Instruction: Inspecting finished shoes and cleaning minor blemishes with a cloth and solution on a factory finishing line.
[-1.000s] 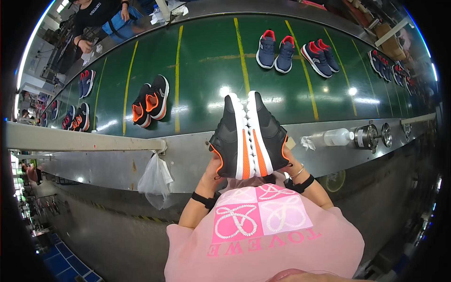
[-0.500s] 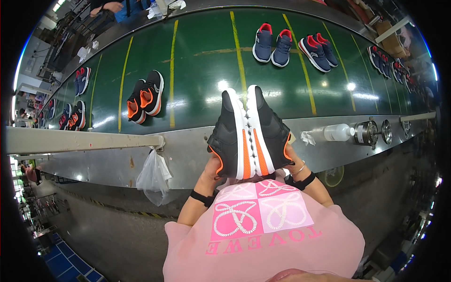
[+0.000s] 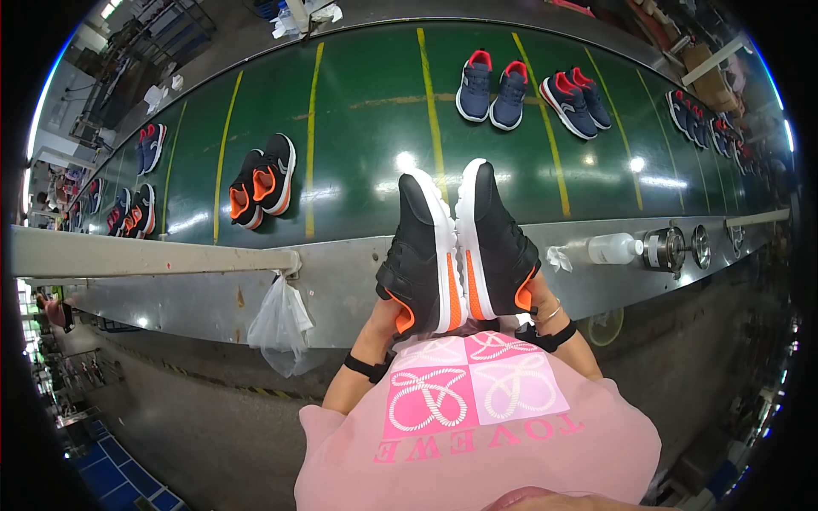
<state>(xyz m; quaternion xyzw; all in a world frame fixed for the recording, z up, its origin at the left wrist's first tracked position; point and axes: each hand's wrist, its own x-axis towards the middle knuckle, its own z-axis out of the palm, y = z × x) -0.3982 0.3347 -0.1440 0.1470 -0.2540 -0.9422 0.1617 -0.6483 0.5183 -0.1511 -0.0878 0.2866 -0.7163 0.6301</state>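
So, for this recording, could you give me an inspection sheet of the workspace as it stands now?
Surface: green belt with yellow cross lines, glossy; metal ledge along its near side.
Job's things: left shoe and right shoe, black with white-and-orange soles, held soles inward, toes away from the person.
Hands: left hand holds the left shoe near the heel, right hand the right shoe; fingers mostly hidden.
Clutter: white bottle, metal pot and crumpled tissue on the ledge; plastic bag below the end of the cream bar.
Cables: nothing seen.
Surroundings: black-and-orange shoes and navy shoes on the belt.
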